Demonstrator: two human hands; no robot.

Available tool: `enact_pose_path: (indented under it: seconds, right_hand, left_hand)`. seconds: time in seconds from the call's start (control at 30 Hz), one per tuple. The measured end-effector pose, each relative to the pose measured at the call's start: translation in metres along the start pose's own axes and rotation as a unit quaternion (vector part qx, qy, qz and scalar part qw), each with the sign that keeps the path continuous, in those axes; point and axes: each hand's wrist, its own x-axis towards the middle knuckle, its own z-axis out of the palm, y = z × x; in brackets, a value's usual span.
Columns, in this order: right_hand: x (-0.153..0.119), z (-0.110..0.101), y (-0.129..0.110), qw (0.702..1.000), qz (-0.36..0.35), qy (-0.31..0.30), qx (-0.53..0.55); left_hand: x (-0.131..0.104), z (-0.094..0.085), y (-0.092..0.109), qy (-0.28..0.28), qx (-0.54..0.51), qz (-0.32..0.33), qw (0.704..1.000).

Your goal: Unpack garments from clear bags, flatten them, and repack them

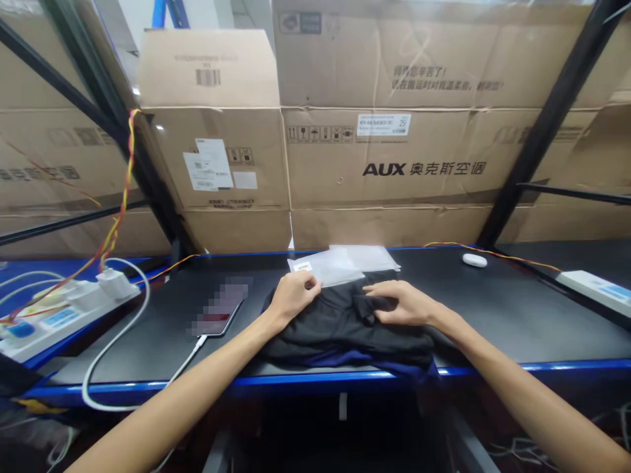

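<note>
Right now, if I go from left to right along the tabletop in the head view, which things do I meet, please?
Power strip with plugs, phone, left hand, right hand, small white oval object, second power strip.

Black cloth [325, 328], navy cloth [345, 358] beneath, brown cardboard [325, 187], blue-edged black table [493, 315]
</note>
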Motion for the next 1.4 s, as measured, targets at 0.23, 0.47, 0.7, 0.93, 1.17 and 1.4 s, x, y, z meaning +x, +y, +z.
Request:
enact_pose_path:
  seconds: [0.23, 0.47, 0.7, 0.93, 1.17, 1.4]
  right_hand:
    - [0.001, 0.003, 0.000, 0.997, 0.039, 0.041, 0.050]
    - [0.006, 0.001, -0.010, 0.988, 0.071, 0.108, 0.080]
    - [0.040, 0.022, -0.025, 0.985, -0.066, 0.159, 0.016]
    - [0.056, 0.031, -0.029, 0.994, -0.103, -0.041, -0.014]
    - [0.054, 0.024, -0.027, 0.995, -0.003, -0.098, 0.029]
    - [0.069, 0.033, -0.024, 0.996, 0.072, -0.037, -0.039]
  left_hand:
    - [0.000, 0.005, -0.006, -0.038, -0.008, 0.058, 0.998]
    - [-0.001, 0.014, -0.012, -0.062, 0.031, 0.101, 0.992]
    - [-0.002, 0.010, -0.006, -0.050, -0.031, 0.102, 0.993]
    - [-0.001, 0.005, -0.005, -0.051, -0.125, 0.108, 0.985]
    - [-0.001, 0.006, -0.005, -0.043, -0.201, 0.046, 0.978]
    - [-0.003, 0.005, -0.001, -0.001, -0.202, -0.018, 0.979]
